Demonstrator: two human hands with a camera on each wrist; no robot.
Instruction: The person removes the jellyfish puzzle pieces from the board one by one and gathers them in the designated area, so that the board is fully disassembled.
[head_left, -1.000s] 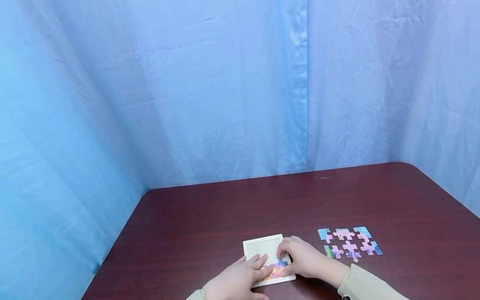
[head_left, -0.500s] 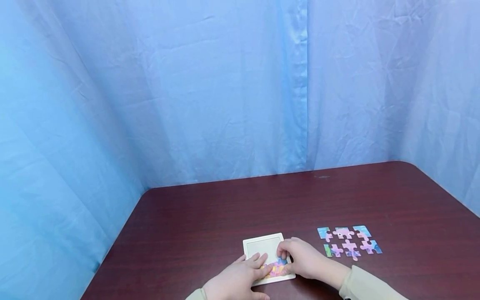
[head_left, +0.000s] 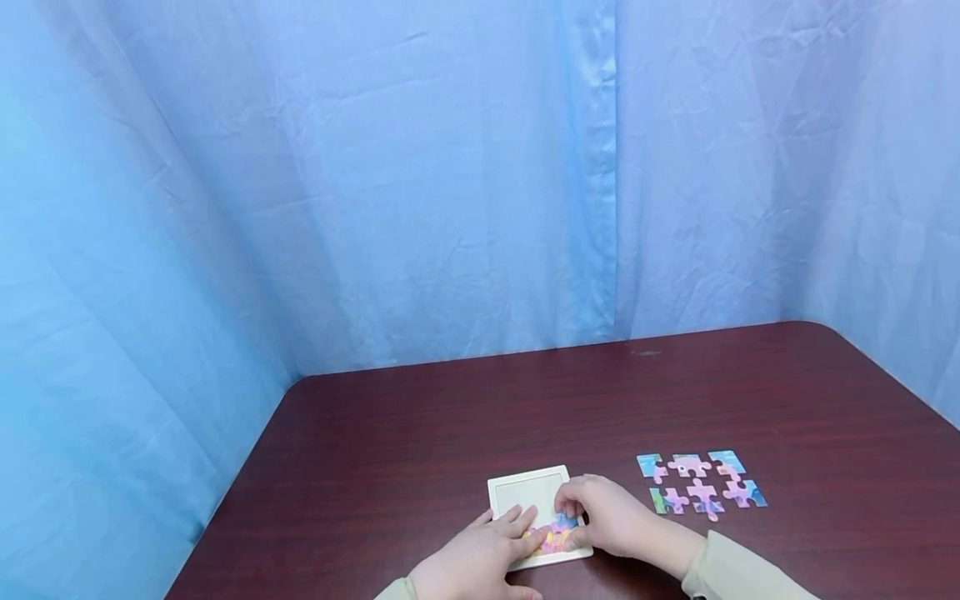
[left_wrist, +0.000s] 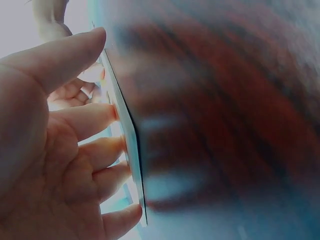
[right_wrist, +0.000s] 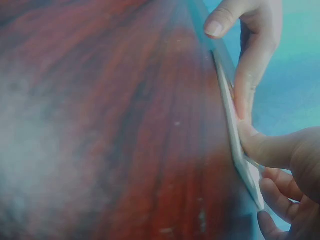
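A shallow white puzzle tray (head_left: 528,474) lies on the table with joined yellow and pink puzzle pieces (head_left: 555,542) along its near side. My left hand (head_left: 476,557) rests across the tray's left part, fingers spread and fairly straight, hiding some of those pieces. In the left wrist view its fingertips meet the tray's edge (left_wrist: 131,137). At the tray's right side, my right hand (head_left: 611,518) has thumb and curled fingers around a blue puzzle piece (head_left: 565,522), partly covered by them. The right wrist view shows my right thumb (right_wrist: 270,149) over the tray's rim.
To the right of the tray, several loose puzzle pieces (head_left: 703,495) lie in two rows on the dark red-brown table (head_left: 420,433). Blue curtains (head_left: 450,183) hang behind the table and along both sides.
Both hands stay in nearly the same place on the tray. The blue piece at my right fingers shows slightly lighter than a second ago. The loose pieces have not moved.
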